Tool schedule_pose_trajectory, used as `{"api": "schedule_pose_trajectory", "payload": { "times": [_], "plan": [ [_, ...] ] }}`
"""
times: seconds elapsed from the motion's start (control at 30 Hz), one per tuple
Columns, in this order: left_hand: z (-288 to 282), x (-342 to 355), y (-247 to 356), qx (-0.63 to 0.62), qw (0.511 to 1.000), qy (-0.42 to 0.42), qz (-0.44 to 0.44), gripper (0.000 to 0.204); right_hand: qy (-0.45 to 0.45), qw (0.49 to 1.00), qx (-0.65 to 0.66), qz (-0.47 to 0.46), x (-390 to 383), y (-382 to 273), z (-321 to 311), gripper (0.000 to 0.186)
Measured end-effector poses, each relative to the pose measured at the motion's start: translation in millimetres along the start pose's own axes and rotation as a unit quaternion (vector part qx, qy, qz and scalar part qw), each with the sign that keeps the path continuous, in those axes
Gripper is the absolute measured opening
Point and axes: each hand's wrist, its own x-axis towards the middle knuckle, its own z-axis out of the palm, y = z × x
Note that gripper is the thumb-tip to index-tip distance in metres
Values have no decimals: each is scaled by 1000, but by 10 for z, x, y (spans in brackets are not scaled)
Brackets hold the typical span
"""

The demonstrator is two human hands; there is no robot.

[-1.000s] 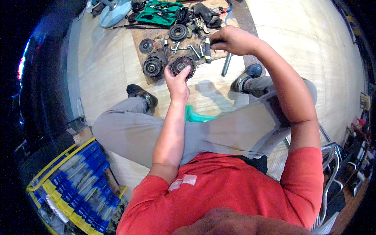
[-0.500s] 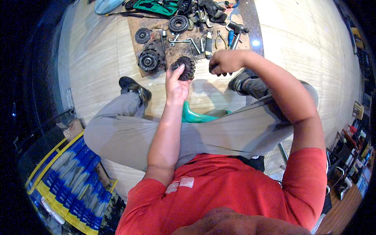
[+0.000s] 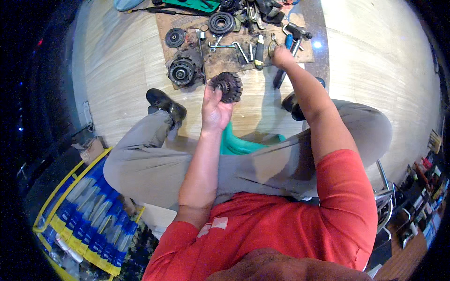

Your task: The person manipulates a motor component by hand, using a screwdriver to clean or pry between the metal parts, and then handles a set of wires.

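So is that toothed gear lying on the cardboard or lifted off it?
Lifted: the left hand holds the gear up, apart from the cardboard mat.

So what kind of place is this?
Probably a repair workshop. The left hand holds a greasy toothed gear, and oily machine parts and wrenches lie on cardboard on the floor.

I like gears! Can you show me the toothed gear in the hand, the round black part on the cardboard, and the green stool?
toothed gear (image 3: 228, 86), head view, on its toothed rim.
round black part (image 3: 182, 71), head view, on its centre hub.
green stool (image 3: 236, 143), head view, on its seat edge between the legs.
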Motion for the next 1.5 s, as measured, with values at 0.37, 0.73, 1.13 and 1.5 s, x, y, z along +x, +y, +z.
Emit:
{"api": "schedule_pose_trajectory", "payload": {
  "times": [0.37,0.73,1.13,1.5],
  "plan": [
    [-41,111,15,128,991,12,40,44,-6,986,37,161,-26,-515,-454,40],
    [52,32,148,12,990,138,5,32,60,902,409,129,205,-109,472,25],
    [339,-15,257,-66,993,-35,95,49,-249,515,819,-37,-1227,-374,-1183,37],
    [580,-237,402,90,976,-55,191,69,-49,900,422,-97,-2704,-1353,-1896,34]
  ]
}}
